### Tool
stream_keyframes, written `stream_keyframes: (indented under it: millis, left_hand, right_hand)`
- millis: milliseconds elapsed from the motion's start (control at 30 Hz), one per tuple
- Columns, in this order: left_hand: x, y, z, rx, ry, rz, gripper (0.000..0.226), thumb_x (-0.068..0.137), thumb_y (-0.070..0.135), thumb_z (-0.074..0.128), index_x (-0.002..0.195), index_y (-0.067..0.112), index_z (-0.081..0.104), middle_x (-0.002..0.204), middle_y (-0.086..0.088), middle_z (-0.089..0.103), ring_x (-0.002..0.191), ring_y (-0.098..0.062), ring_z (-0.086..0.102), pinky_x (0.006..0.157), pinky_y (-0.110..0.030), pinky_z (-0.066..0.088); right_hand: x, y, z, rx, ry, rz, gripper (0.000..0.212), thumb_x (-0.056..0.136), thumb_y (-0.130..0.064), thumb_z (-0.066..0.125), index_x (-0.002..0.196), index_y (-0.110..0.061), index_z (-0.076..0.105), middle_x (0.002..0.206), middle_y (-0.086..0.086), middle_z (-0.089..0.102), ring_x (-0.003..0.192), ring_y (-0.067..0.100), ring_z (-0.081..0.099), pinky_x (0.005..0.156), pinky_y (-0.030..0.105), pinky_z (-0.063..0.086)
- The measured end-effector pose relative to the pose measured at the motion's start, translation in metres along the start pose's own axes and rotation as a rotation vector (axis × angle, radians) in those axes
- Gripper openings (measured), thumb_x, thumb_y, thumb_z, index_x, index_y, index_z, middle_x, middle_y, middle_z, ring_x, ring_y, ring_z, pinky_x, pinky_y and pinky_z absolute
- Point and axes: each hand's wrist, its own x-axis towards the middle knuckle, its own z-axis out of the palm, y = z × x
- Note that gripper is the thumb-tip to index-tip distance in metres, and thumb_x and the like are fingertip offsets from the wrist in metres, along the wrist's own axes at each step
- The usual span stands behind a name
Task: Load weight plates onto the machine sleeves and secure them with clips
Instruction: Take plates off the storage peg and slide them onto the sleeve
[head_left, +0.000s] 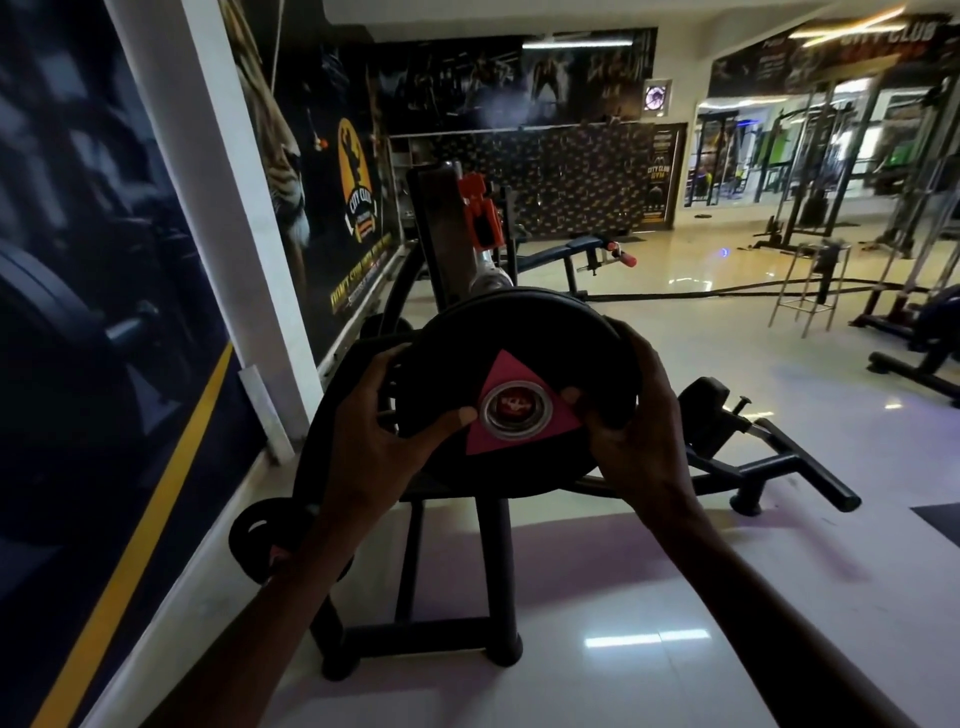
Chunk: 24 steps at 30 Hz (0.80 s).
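I hold a black weight plate (524, 338) with a pink triangle and a steel-ringed centre hole, face toward me, at chest height. My left hand (379, 431) grips its left rim, thumb near the hole. My right hand (634, 415) grips its right rim, thumb on the triangle. Just behind the plate's top edge the chrome sleeve (485, 278) of the machine sticks out toward me, and an orange clip (480, 208) sits further up on it. Whether the plate touches the sleeve is hidden.
A black machine frame (498, 571) stands on the tiled floor below the plate. Another black plate (260, 540) rests low at the left by the wall. A blue bench (576, 249), a metal stool (810, 280) and cable machines (810, 171) stand further back.
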Motion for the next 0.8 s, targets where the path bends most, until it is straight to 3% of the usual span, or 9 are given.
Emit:
stream_keyframes:
  millis: [167, 200, 300, 400, 467, 600, 733, 800]
  left_hand:
    - [0.022, -0.018, 0.008, 0.045, 0.018, -0.003, 0.089, 0.069, 0.057, 0.090, 0.142, 0.017, 0.058, 0.130, 0.002, 0.068, 0.116, -0.009, 0.068, 0.081, -0.011, 0.056]
    - [0.029, -0.023, 0.010, 0.066, 0.020, 0.004, 0.090, 0.069, 0.061, 0.088, 0.142, 0.018, 0.058, 0.129, 0.002, 0.069, 0.114, -0.009, 0.068, 0.081, -0.010, 0.056]
    - [0.052, -0.040, 0.019, 0.136, 0.044, 0.019, 0.093, 0.068, 0.069, 0.079, 0.143, 0.020, 0.056, 0.130, -0.001, 0.068, 0.113, -0.014, 0.068, 0.083, -0.011, 0.056]
    - [0.081, -0.060, 0.027, 0.228, 0.060, 0.032, 0.091, 0.070, 0.072, 0.078, 0.143, 0.023, 0.054, 0.134, 0.001, 0.062, 0.117, -0.019, 0.065, 0.095, -0.039, 0.060]
    - [0.102, -0.073, 0.033, 0.305, 0.052, 0.023, 0.090, 0.072, 0.071, 0.079, 0.144, 0.024, 0.052, 0.133, 0.002, 0.058, 0.121, -0.022, 0.063, 0.097, -0.044, 0.058]
    - [0.147, -0.103, 0.050, 0.375, 0.082, 0.016, 0.087, 0.073, 0.054, 0.089, 0.146, 0.022, 0.054, 0.127, 0.002, 0.053, 0.119, -0.017, 0.056, 0.091, -0.033, 0.052]
    - [0.194, -0.143, 0.062, 0.359, 0.056, -0.013, 0.088, 0.068, 0.067, 0.084, 0.143, 0.030, 0.056, 0.127, 0.005, 0.063, 0.116, -0.014, 0.063, 0.094, -0.040, 0.059]
    - [0.208, -0.157, 0.066, 0.358, 0.057, -0.014, 0.088, 0.068, 0.069, 0.083, 0.143, 0.032, 0.057, 0.128, 0.003, 0.068, 0.119, -0.015, 0.065, 0.096, -0.039, 0.059]
  right_hand:
    - [0.021, 0.016, 0.012, 0.000, -0.002, 0.013, 0.076, 0.081, -0.006, 0.079, 0.146, -0.023, 0.043, 0.133, -0.001, 0.054, 0.125, 0.007, 0.052, 0.098, 0.034, 0.054]
    - [0.027, 0.021, 0.015, -0.009, -0.005, 0.013, 0.076, 0.081, -0.005, 0.079, 0.146, -0.023, 0.043, 0.133, 0.000, 0.054, 0.125, 0.010, 0.052, 0.098, 0.030, 0.053]
    - [0.048, 0.038, 0.028, -0.081, -0.009, 0.012, 0.076, 0.081, -0.003, 0.078, 0.147, -0.018, 0.042, 0.136, 0.003, 0.052, 0.121, 0.004, 0.048, 0.090, 0.003, 0.043]
    - [0.073, 0.058, 0.043, -0.145, -0.023, 0.018, 0.076, 0.083, -0.002, 0.078, 0.148, -0.015, 0.042, 0.136, 0.006, 0.050, 0.113, -0.004, 0.041, 0.084, -0.007, 0.034]
    - [0.094, 0.074, 0.053, -0.175, -0.035, 0.017, 0.074, 0.084, -0.007, 0.079, 0.148, -0.015, 0.042, 0.136, 0.006, 0.053, 0.116, 0.005, 0.048, 0.081, -0.008, 0.033]
    - [0.134, 0.107, 0.073, -0.260, -0.046, -0.039, 0.073, 0.085, -0.022, 0.079, 0.147, -0.019, 0.041, 0.131, 0.006, 0.062, 0.115, 0.020, 0.060, 0.080, 0.001, 0.036]
    - [0.170, 0.133, 0.094, -0.264, -0.046, -0.030, 0.076, 0.084, -0.020, 0.080, 0.149, -0.019, 0.040, 0.135, 0.009, 0.061, 0.121, 0.025, 0.059, 0.092, 0.029, 0.050]
    - [0.183, 0.143, 0.102, -0.270, -0.057, -0.024, 0.076, 0.085, -0.020, 0.079, 0.149, -0.019, 0.039, 0.135, 0.010, 0.061, 0.121, 0.027, 0.059, 0.094, 0.033, 0.051]
